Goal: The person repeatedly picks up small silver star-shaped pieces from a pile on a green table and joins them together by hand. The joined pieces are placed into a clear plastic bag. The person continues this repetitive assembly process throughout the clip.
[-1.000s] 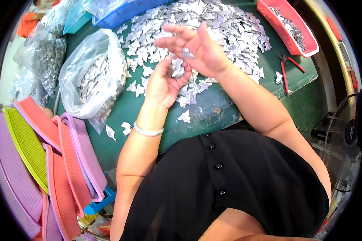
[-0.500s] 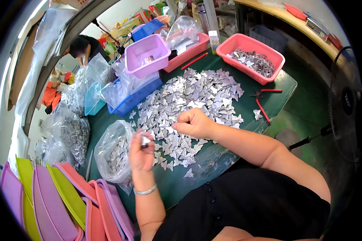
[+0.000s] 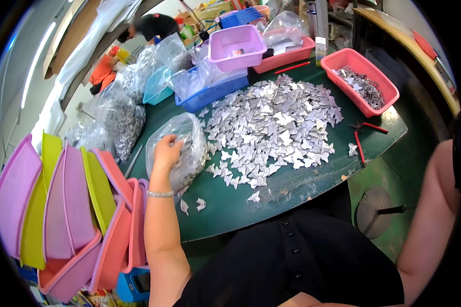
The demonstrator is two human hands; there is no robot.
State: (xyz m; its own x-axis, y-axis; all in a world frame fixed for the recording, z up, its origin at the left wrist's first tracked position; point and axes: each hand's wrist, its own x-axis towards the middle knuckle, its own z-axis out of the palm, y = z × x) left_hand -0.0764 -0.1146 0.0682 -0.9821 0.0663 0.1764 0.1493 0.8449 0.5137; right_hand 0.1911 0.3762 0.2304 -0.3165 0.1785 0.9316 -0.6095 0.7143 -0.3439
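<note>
My left hand (image 3: 167, 152), a silvery bangle on its wrist, reaches over the mouth of a clear plastic bag (image 3: 192, 166). Its thumb stands apart from the curled fingers, and no piece shows between them. Grey butterfly-shaped metal pieces show through the bag. Beside it spreads a big heap of the same flat pieces (image 3: 271, 128) on the green table (image 3: 230, 212). Two loose pieces (image 3: 201, 204) lie close to the bag's near side. Only my right arm (image 3: 427, 215) shows at the far right; the hand is out of view.
Red-handled pliers (image 3: 361, 146) and a pink basin of metal parts (image 3: 361, 84) are at the right. Blue (image 3: 210, 94) and purple (image 3: 235, 48) bins stand behind the heap. Stacked coloured baskets (image 3: 66, 204) and filled bags (image 3: 120, 123) fill the left. Another person bends at the back.
My left hand, earlier holding a silvery piece beside the bag, is now over the bag's mouth with no piece showing. My right fist has left the heap and the view. The view has shifted left.
</note>
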